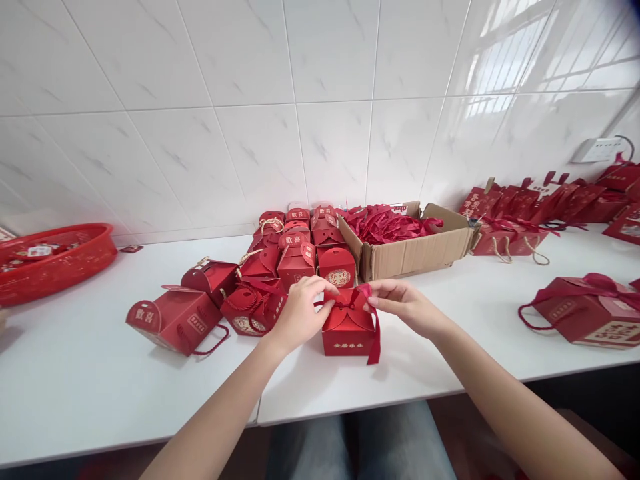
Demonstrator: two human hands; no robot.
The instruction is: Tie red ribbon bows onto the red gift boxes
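Head cam, 1 view | I looked fwd + down from wearer's head | faced white table (125, 393), tiled wall (255, 153) behind | close-in: L hand (304, 310) + R hand (413, 307) sat nr ctr, lap (400, 440) at btm

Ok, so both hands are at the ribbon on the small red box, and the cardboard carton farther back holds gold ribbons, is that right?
Not quite: the head view shows red ribbons in the cardboard carton, not gold. The rest stands: left hand and right hand are at the ribbon on the small red box.
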